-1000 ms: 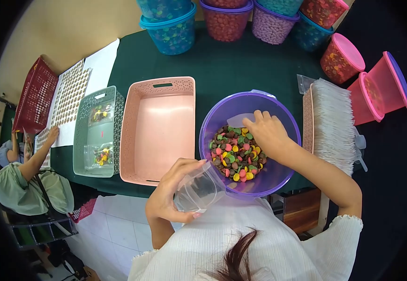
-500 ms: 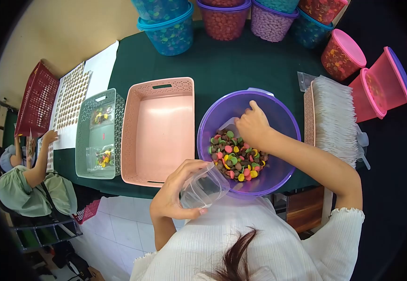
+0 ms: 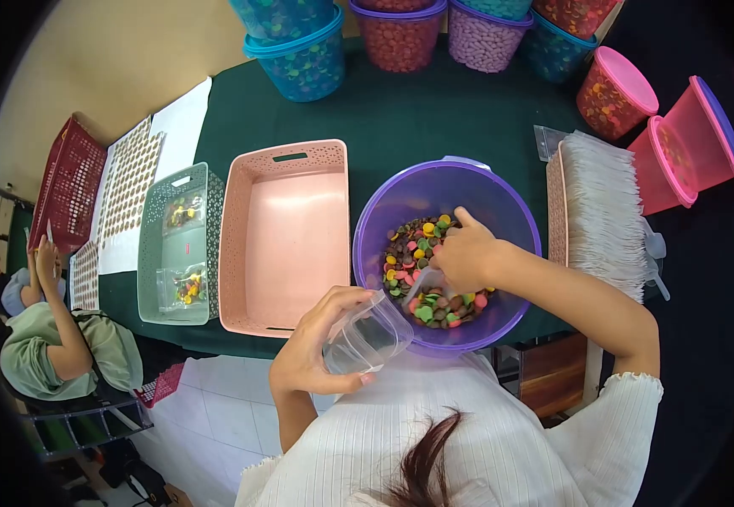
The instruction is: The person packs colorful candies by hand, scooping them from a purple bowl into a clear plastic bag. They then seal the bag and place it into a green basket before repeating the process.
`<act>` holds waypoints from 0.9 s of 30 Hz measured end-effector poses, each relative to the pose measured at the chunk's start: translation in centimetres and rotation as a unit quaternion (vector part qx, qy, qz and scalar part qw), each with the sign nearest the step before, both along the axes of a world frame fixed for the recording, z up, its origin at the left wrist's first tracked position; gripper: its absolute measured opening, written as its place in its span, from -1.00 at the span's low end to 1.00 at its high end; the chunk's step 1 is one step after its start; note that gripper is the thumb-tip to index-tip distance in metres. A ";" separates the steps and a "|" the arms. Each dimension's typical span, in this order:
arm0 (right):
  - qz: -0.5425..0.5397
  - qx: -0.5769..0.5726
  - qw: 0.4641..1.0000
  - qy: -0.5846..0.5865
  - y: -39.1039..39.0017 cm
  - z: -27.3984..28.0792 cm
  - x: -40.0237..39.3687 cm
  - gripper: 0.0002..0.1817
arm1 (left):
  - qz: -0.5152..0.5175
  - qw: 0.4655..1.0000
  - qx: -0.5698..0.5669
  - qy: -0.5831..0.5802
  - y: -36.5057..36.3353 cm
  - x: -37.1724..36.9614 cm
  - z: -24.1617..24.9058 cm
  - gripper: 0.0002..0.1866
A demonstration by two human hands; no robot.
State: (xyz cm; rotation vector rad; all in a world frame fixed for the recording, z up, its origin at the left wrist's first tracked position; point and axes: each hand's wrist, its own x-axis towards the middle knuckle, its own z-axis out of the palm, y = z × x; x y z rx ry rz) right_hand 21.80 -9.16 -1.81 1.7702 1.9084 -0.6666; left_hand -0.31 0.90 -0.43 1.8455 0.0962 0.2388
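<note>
Inside the purple tub [image 3: 515, 203] lie colourful candy drops [image 3: 409, 249] in brown, pink, yellow and green. My right hand [image 3: 466, 258] reaches into it, fingers closed around a clear plastic scoop [image 3: 415, 287] that is mostly hidden by the drops and the hand. Drops are heaped at the scoop, near the tub's front side. A clear plastic cup [image 3: 368, 334] is gripped by my left hand [image 3: 312, 342], tilted beside the tub's front left rim. No drops show in the cup.
Left of the tub stand a pink basket [image 3: 286, 245] and a green basket [image 3: 172, 283] holding filled bags. Clear bags [image 3: 602, 215] are packed at the right beside spare scoops [image 3: 654, 253]. Candy buckets [image 3: 401, 42] line the back. A co-worker [image 3: 54, 338] is at far left.
My right hand has pushed the scoop forward and down through the drops, which are now spread and heaped differently. My left hand keeps still. The co-worker's arm has drawn back.
</note>
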 end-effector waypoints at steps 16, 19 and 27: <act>-0.109 -0.110 0.987 0.048 -1.4 -0.3 2.3 -0.67 | 0.011 1.000 0.018 -0.004 -0.2 0.2 0.2 -0.24; -0.148 -0.118 0.972 0.138 -1.7 0.3 3.2 -0.65 | -0.002 1.000 0.025 -0.014 -0.1 0.1 0.0 -0.23; -0.257 -0.089 0.897 0.348 -2.3 -0.6 3.8 -0.67 | -0.033 0.998 0.058 -0.004 0.2 0.3 0.8 -0.15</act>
